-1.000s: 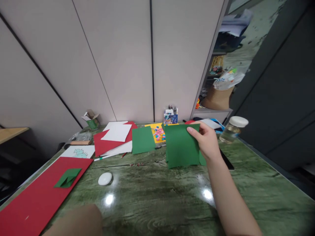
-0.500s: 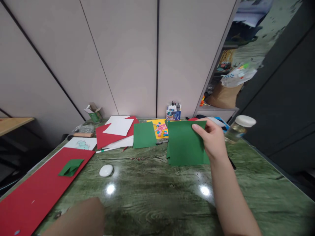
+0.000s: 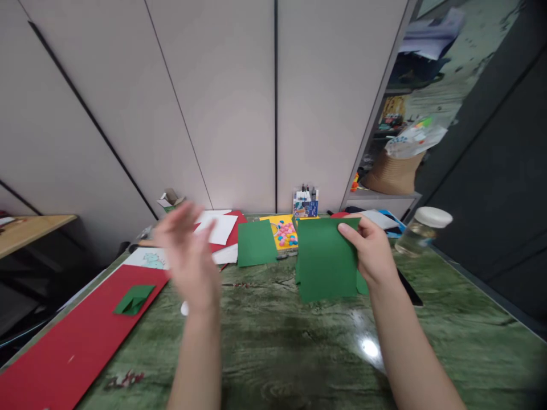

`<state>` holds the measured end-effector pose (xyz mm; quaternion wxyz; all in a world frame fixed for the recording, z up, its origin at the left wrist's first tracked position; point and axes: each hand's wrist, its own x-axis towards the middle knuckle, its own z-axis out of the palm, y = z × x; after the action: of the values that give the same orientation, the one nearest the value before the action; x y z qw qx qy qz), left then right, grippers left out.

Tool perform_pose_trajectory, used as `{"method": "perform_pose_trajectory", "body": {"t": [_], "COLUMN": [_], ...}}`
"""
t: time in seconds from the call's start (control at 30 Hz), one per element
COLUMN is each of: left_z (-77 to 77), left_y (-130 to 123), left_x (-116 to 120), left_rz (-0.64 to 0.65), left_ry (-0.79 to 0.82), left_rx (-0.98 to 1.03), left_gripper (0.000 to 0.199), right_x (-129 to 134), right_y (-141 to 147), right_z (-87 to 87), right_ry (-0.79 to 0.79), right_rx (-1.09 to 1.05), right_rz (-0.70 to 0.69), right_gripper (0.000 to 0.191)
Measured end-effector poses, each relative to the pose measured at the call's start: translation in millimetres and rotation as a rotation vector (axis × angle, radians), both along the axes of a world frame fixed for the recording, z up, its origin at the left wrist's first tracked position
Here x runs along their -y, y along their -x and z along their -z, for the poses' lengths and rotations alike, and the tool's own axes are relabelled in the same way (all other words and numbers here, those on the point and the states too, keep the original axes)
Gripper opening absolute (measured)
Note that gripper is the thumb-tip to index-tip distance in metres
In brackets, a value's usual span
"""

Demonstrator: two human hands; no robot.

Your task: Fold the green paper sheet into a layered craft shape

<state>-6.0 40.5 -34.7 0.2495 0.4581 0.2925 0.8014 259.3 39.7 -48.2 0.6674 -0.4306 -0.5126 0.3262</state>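
Note:
My right hand [image 3: 374, 250] pinches a sheet of green paper [image 3: 327, 259] by its upper right corner, thumb in front, and the sheet hangs upright. More green paper shows behind its edges. My left hand [image 3: 188, 256] is raised at the left, smeared by motion, thumb apart from the fingers, with nothing in it. It hides part of a white rounded object [image 3: 184, 308] on the table. Between the hands, farther back, lies another green sheet [image 3: 256, 244]. A folded piece of green paper [image 3: 134, 299] rests on a long red sheet [image 3: 81, 341] at the left.
White paper [image 3: 222, 229] overlaps red paper at the back. Beside the green sheet are a yellow sheet with pink and blue pieces [image 3: 285, 233] and a box of pens [image 3: 306, 204]. A lidded jar [image 3: 423, 230] stands at right, near a dark flat object [image 3: 409, 287].
My left hand has come up from the lower left edge into the middle left. My right hand still holds the green sheet, which has swung slightly. The view has shifted a little.

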Motion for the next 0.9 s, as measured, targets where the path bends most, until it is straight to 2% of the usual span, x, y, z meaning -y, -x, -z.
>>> {"method": "perform_pose_trajectory", "body": {"t": [0.07, 0.1, 0.17, 0.2, 0.23, 0.27, 0.33, 0.4, 0.53, 0.7, 0.8, 0.9], "left_z": [16.5, 26.1, 43.8, 50.0, 53.9, 55.2, 51.2, 42.6, 29.6, 25.3, 22.9, 22.2], "left_y": [-17.0, -27.7, -49.5, -59.0, -66.9, -72.6, -77.0, -73.0, -51.0, -29.0, -25.7, -26.8], "left_x": [-15.1, -21.4, -28.9, -29.9, -29.8, -28.9, -27.5, -28.5, -36.3, -41.1, -38.8, -36.4], "left_rz": [0.289, 0.502, 0.713, 0.954, 1.127, 1.203, 1.149, 0.982, 0.751, 0.479, 0.391, 0.370], "left_ry": [0.242, 0.421, 0.548, 0.637, 0.693, 0.699, 0.651, 0.590, 0.518, 0.408, 0.359, 0.326], "left_rx": [0.064, 0.086, 0.037, 0.053, 0.082, 0.107, 0.137, 0.119, 0.063, -0.066, -0.132, -0.154], "left_gripper": [0.039, 0.036, 0.039, 0.041, 0.045, 0.051, 0.050, 0.043, 0.033, 0.025, 0.020, 0.022], "right_x": [0.4, 0.5, 0.4, 0.0, -0.6, -1.4, -3.4, -5.9, -11.5, -15.4, -15.3, -14.7], "right_y": [3.3, 5.0, 7.8, 8.7, 9.0, 8.7, 6.5, 2.6, -4.4, -3.8, -0.9, 1.6], "right_z": [-1.4, -2.4, -4.6, -5.6, -6.6, -7.4, -8.6, -8.7, -4.4, 3.9, 5.9, 6.5], "right_ry": [0.038, 0.064, 0.115, 0.137, 0.152, 0.157, 0.147, 0.126, 0.086, -0.008, -0.053, -0.072], "right_rx": [-0.083, -0.117, -0.176, -0.198, -0.215, -0.228, -0.247, -0.262, -0.252, -0.108, -0.061, -0.079], "right_rz": [-0.052, -0.075, -0.114, -0.136, -0.159, -0.174, -0.176, -0.137, -0.005, 0.147, 0.196, 0.216], "right_gripper": [0.017, 0.017, 0.018, 0.019, 0.020, 0.020, 0.021, 0.020, 0.018, 0.017, 0.016, 0.017]}}
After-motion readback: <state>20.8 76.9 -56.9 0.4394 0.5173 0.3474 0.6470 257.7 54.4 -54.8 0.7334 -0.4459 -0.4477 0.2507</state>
